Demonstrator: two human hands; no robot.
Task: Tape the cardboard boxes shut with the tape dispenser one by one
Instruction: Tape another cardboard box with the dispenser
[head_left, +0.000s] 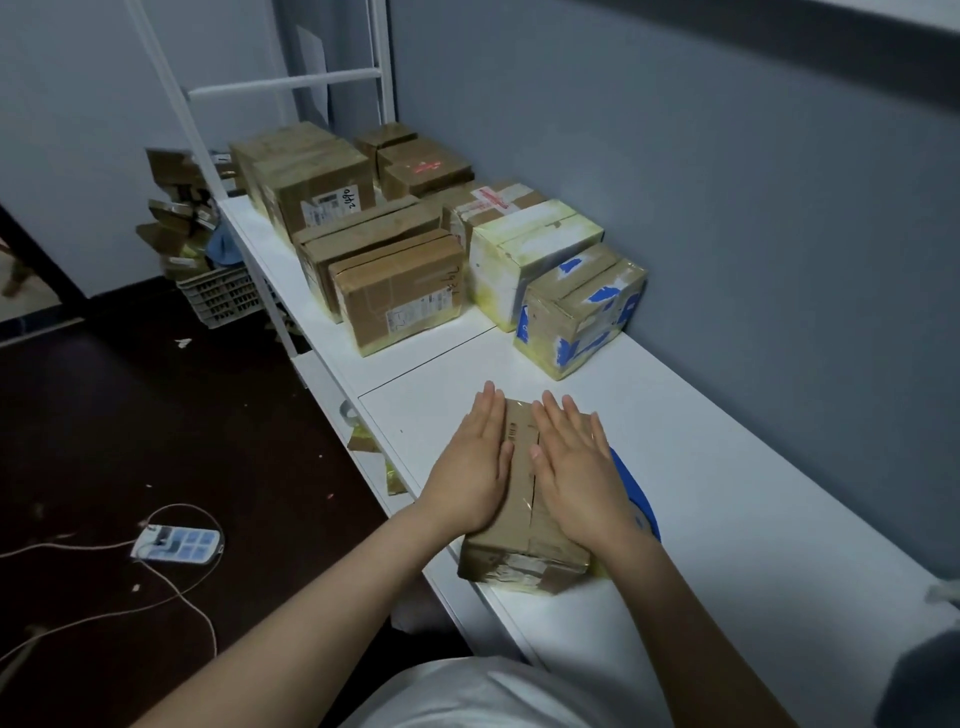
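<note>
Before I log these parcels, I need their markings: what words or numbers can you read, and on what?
"2490": handwritten on the white label of the tall back box.
Handwritten digits on the front brown box: start "79", rest unclear.
Its shipping label, red print on the far box, print on the near box: too small or blurred.

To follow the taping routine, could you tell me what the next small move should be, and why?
Probably keep the left hand pressing down and move the right hand to the blue object beside the box, likely the tape dispenser. Both hands lie flat on the box, neither holds a tool, and the seam between them looks open.
</note>
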